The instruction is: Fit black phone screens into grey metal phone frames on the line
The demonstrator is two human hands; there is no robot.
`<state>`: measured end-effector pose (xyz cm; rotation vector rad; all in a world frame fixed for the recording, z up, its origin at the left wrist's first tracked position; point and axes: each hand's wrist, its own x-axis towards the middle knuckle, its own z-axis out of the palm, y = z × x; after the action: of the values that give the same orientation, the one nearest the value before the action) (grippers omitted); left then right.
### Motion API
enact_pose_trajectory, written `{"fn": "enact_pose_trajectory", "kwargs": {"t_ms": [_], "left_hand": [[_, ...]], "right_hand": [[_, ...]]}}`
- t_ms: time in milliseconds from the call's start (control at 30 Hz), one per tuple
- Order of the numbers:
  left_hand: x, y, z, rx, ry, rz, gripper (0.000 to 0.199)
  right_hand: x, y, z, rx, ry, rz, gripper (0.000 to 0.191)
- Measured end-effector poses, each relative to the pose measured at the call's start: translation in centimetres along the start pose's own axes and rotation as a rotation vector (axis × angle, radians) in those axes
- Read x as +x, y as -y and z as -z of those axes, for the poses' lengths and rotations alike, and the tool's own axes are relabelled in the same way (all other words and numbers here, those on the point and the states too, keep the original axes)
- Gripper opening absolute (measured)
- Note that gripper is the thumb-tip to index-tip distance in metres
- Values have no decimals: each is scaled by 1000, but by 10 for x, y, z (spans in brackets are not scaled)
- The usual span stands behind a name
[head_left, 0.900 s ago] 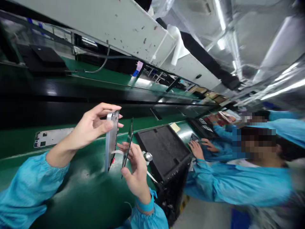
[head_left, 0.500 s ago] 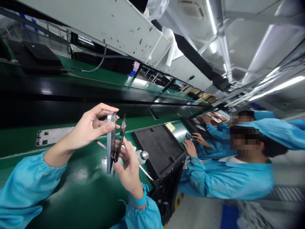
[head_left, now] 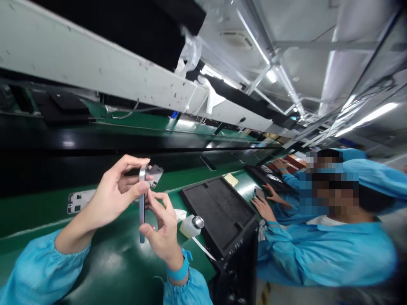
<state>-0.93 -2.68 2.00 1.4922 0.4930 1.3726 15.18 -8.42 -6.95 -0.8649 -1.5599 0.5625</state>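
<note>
A thin phone-like device (head_left: pixel 142 212) stands upright, edge toward me, above the green bench. My left hand (head_left: pixel 119 190) grips its upper part between thumb and fingers. Around its lower part, my right hand (head_left: pixel 162 224) is closed, thumb on the near edge. The dark panel seen earlier does not show apart from the device. Behind my left forearm a flat metal plate (head_left: pixel 78 201) with cutouts lies on the bench, and a similar grey piece (head_left: pixel 155 176) shows just beyond the device.
A white bottle with a metal cap (head_left: pixel 190 226) stands right of my right hand, beside a black foam tray (head_left: pixel 219 212). A yellow note (head_left: pixel 231 180) lies behind the tray. Co-workers in blue (head_left: pixel 330 245) sit at the right, one with hands at a small device (head_left: pixel 259 193).
The dark panel, apart from the device before, is now against it or hidden by it. Both hands are closer together. The view has shifted, and the grey piece beyond the device now shows.
</note>
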Motion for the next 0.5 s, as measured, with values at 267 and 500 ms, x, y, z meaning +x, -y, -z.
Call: {"fn": "enact_pose_trajectory", "kwargs": {"t_ms": [267, 500], "left_hand": [[-6, 1, -22, -345, -158, 258, 64], [-13, 9, -37, -212, 93, 472, 67]], "right_hand": [[15, 7, -2, -152, -97, 96, 61], [39, 27, 26, 137, -110, -439, 96]]}}
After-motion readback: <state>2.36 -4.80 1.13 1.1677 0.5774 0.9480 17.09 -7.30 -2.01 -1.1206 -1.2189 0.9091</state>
